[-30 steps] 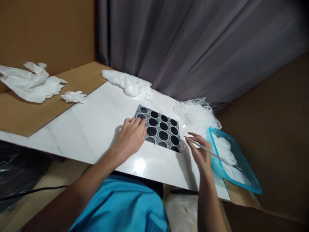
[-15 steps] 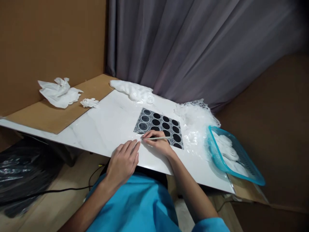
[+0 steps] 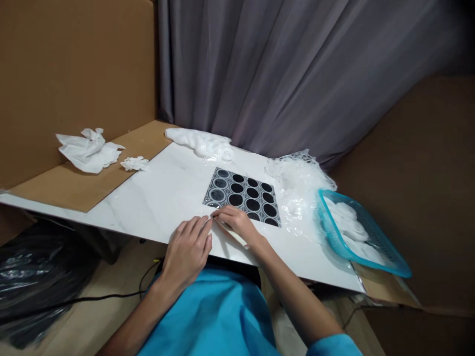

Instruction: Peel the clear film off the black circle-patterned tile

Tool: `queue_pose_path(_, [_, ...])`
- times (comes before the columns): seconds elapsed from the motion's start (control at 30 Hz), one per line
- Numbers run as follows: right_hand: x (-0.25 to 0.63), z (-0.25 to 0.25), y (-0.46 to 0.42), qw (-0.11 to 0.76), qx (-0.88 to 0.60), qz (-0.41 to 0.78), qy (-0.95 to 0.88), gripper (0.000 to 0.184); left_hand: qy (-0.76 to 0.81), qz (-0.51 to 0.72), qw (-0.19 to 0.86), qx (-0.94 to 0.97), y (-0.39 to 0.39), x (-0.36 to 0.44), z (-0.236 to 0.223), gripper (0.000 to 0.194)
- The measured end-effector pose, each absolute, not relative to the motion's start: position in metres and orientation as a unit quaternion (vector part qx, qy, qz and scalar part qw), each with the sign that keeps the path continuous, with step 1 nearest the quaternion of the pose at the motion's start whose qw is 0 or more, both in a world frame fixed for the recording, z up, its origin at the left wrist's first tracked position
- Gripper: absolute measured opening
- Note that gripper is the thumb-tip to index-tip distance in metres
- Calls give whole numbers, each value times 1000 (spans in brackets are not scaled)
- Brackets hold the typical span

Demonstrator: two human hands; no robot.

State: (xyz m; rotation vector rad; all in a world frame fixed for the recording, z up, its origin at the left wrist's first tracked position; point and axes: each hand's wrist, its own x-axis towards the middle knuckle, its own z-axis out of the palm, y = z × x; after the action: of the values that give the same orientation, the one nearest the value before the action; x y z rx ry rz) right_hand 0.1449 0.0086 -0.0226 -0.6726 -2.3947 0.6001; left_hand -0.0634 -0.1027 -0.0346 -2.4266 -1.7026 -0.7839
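Pale tool [image 3: 233, 234], in right hand [image 3: 239, 223] (grip pinching it), left hand [image 3: 188, 249] open, patterned sheet [image 3: 245, 195] beyond

A grey curtain [image 3: 252, 64] hangs in folds along the far edge of the marbled white tabletop [image 3: 159, 188]. Brown panels stand on both sides, one at the left [image 3: 74, 74] and one at the right [image 3: 426, 198]. On a flat brown board [image 3: 70, 185] at the tabletop's left end lies a large crumpled tissue [image 3: 89, 152], with a smaller crumpled tissue [image 3: 134, 163] near it, at the board's edge. Below, black plastic sheeting [image 3: 29, 272] lies on the floor [image 3: 63, 336], and a black cable [image 3: 100, 297] runs across it.
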Motion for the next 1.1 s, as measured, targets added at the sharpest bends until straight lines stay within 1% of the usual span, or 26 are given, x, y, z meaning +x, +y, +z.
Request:
queue_pose_path(0.07, [145, -25, 14, 286, -258, 189, -903, 19, -556, -254, 40, -791, -103, -64, -34, 49])
queue_pose_path(0.13, [148, -21, 25, 310, -289, 162, -891, 18, -556, -254, 40, -791, -103, -64, -34, 49])
queue_pose_path(0.3, [180, 11, 61, 370, -405, 82, -832, 12, -558, -254, 32, -789, -106, -63, -31, 48])
queue_pose_path(0.37, [210, 24, 67, 399, -450, 43, -798, 13, -561, -257, 32, -786, -106, -62, -29, 47])
queue_pose_path(0.47, [275, 36, 59, 430, -505, -31, -747, 19, -557, -257, 31, -789, -103, -63, -24, 45])
queue_pose_path(0.57, [343, 36, 43, 428, -579, -77, -690, 25, -555, -259, 31, -790, -92, -62, -19, 46])
queue_pose_path(0.6, [360, 35, 37, 401, -611, -75, -678, 24, -557, -261, 32, -788, -86, -62, -18, 48])
queue_pose_path(0.67, [378, 31, 29, 376, -659, -34, -651, 24, -559, -262, 31, -786, -75, -59, -17, 51])
queue_pose_path(0.7, [378, 29, 26, 379, -670, 7, -639, 27, -557, -260, 28, -788, -69, -58, -17, 51])
queue_pose_path(0.8, [344, 25, 26, 443, -635, 185, -605, 39, -547, -254, 14, -797, -59, -53, -19, 50])
queue_pose_path(0.83, [325, 24, 30, 459, -607, 245, -600, 39, -548, -253, 11, -798, -57, -52, -20, 50])
queue_pose_path(0.87, [304, 25, 34, 454, -573, 305, -611, 38, -551, -251, 10, -796, -56, -51, -21, 51])
queue_pose_path(0.93, [261, 27, 45, 424, -517, 383, -637, 34, -562, -245, 11, -790, -55, -50, -22, 53])
queue_pose_path(1.03, [205, 31, 61, 366, -445, 438, -691, 29, -572, -234, 13, -786, -54, -49, -24, 54])
queue_pose_path(1.1, [178, 30, 70, 338, -397, 449, -726, 24, -575, -232, 14, -785, -54, -49, -24, 53])
